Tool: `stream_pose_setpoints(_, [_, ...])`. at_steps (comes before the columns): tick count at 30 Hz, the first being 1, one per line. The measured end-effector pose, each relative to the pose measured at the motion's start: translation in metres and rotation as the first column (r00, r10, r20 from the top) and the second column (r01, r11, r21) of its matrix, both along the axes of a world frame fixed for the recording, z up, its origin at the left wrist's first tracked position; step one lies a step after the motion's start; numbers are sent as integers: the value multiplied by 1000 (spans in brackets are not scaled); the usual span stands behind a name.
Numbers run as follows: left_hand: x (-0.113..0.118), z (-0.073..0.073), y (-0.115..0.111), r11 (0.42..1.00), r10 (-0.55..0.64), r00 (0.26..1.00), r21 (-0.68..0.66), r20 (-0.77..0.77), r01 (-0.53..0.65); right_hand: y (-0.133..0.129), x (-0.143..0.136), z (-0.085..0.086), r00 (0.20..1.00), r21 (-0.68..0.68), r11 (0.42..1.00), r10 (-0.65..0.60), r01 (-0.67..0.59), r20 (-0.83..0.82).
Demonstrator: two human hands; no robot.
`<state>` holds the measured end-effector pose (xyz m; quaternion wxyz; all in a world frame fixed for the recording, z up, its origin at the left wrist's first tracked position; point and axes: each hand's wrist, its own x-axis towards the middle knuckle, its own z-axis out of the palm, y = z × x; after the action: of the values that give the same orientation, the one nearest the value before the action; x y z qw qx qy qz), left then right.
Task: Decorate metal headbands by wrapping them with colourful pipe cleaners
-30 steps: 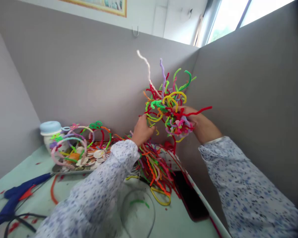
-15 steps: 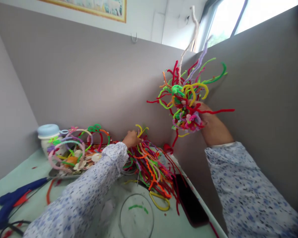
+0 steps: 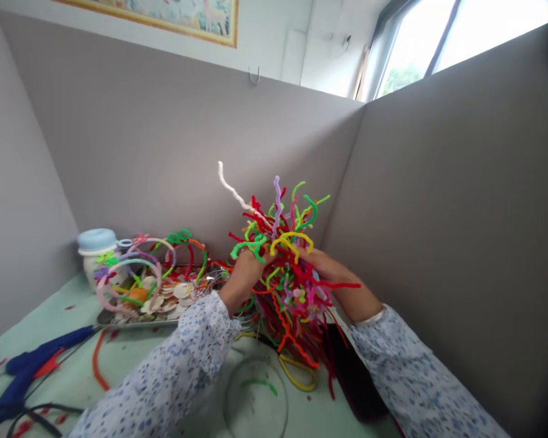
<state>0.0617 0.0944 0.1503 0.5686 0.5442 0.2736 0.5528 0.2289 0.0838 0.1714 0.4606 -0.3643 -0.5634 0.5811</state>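
A bushy bundle of many-coloured pipe cleaners point(image 3: 292, 280) is up in front of me, over the right part of the table. From its right side my right hand point(image 3: 322, 264) is closed around it. My left hand point(image 3: 244, 277) is closed at the bundle's left side, its fingertips sunk among green and red stems and partly hidden. A long white pipe cleaner point(image 3: 237, 196) and a lilac one point(image 3: 277, 204) stick out at the top. Below the hands, more loose pipe cleaners point(image 3: 296, 347) spread over the table, overlapping the bundle in view.
A metal tray point(image 3: 139, 324) holds shells and pipe-cleaner headbands point(image 3: 104, 292). Behind it stands a white jar with a blue lid point(image 3: 97, 240). A blue glue gun point(image 3: 50, 351), a clear round dish point(image 3: 256, 407), yellow-handled scissors point(image 3: 299, 374) and a black phone point(image 3: 354, 377) lie nearer. Grey partitions point(image 3: 173, 140) enclose the table.
My right hand has brought the bundle down and left from high by the right partition. My left hand has come off the loose pile and now meets the bundle.
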Motion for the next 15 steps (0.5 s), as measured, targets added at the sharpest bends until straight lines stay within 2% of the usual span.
stream_pose_setpoints(2, [-4,-3,4,1000,13,1000,2,-9,-13,-1,2,-10,997,-69,995,72,-73,-22])
stream_pose_setpoints(4, [-8,-6,6,999,-23,999,-27,36,24,-3,3,-16,995,-78,993,83,-86,-51])
stream_pose_setpoints(7, [-12,-12,9,990,-102,990,-89,94,110,-5,3,-18,997,-54,997,61,-63,-48])
stream_pose_setpoints(12, [-18,-19,9,980,-137,988,-139,66,146,-8,-1,-15,999,-11,1000,-23,23,-27])
stream_pose_setpoints(15, [-14,-19,4,968,-209,977,-138,36,212,-6,-7,-20,993,78,993,-93,87,73])
